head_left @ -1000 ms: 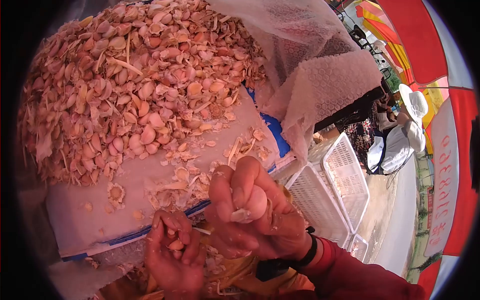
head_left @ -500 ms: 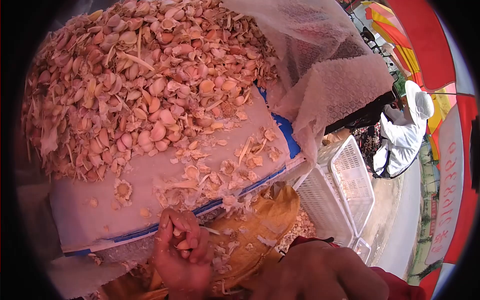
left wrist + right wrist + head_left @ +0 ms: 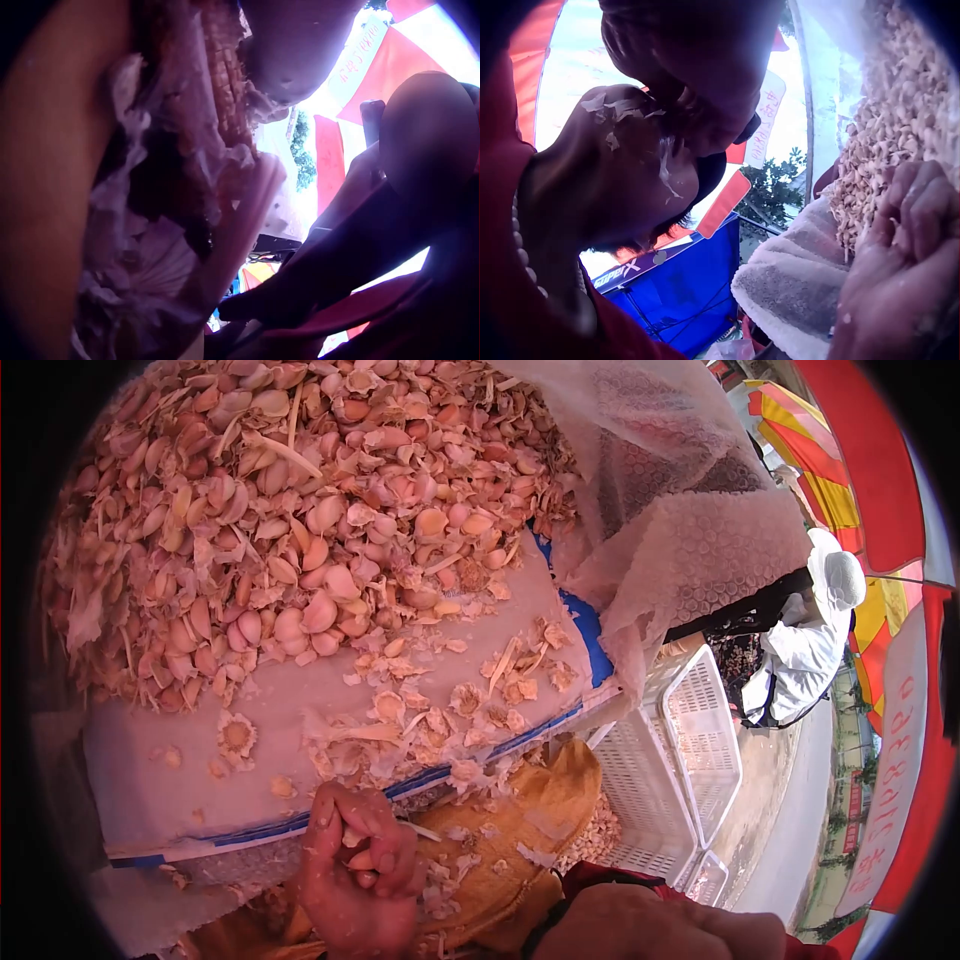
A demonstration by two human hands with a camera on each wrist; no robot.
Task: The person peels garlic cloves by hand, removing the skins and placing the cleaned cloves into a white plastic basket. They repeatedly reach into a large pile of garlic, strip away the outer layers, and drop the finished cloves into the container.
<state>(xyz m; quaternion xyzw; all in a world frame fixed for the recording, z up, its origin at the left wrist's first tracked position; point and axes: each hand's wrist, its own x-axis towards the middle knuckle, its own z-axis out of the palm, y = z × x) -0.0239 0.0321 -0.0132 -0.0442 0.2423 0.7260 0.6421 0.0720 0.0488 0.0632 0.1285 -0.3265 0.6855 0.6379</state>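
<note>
My left hand [image 3: 355,865] is low in the head view, at the front edge of the white sack [image 3: 180,790]. Its fingers curl round a small garlic clove [image 3: 361,857], and a thin pale sliver [image 3: 420,830] sticks out to the right of them. My right hand [image 3: 650,930] lies at the bottom edge, showing only its back, with a dark wristband [image 3: 545,932] beside it. Its fingers are hidden, and the right wrist view shows that hand [image 3: 697,67] only as a dark shape. A big heap of garlic cloves and skins [image 3: 300,510] covers the sack.
A yellow woven bag [image 3: 530,810] strewn with peelings lies between my hands. White plastic crates [image 3: 690,740] stand at the right. A white mesh sack [image 3: 680,530] hangs over the heap's right side. A person in white [image 3: 810,640] stands far right under red canopies.
My right hand, which held a garlic bulb up beside the left hand, has dropped to the bottom edge, and the bulb is out of sight. The left hand has stayed put.
</note>
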